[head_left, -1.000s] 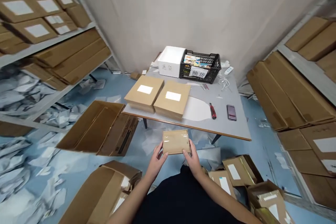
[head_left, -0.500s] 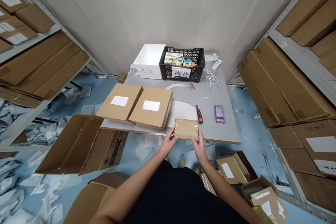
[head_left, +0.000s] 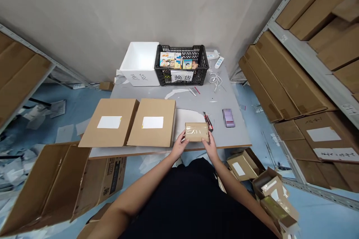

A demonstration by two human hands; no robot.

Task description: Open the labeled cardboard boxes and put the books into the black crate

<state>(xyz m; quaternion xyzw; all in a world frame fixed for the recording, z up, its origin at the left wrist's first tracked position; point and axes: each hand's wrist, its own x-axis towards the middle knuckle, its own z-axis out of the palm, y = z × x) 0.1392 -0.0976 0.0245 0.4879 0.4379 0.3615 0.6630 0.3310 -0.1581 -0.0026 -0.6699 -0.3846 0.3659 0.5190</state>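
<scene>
A grey table (head_left: pixel 232 138) is standing against a pale wall at upper centre, with steel shelving (head_left: pixel 304 35) holding cartons running along the right of the frame. Two flat cardboard mailers (head_left: pixel 131 123) are lying at its left, beside a red-handled utility knife (head_left: pixel 208 121). The left hand (head_left: pixel 179 146) and right hand (head_left: pixel 211 147) are closing on the short ends of a small taped cardboard parcel (head_left: pixel 196 132), which has moved from below the table's near edge to over the tabletop, at lower centre, just beside the knife.

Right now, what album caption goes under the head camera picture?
Left hand and right hand hold a small taped cardboard box at the edge of a grey table.
</scene>
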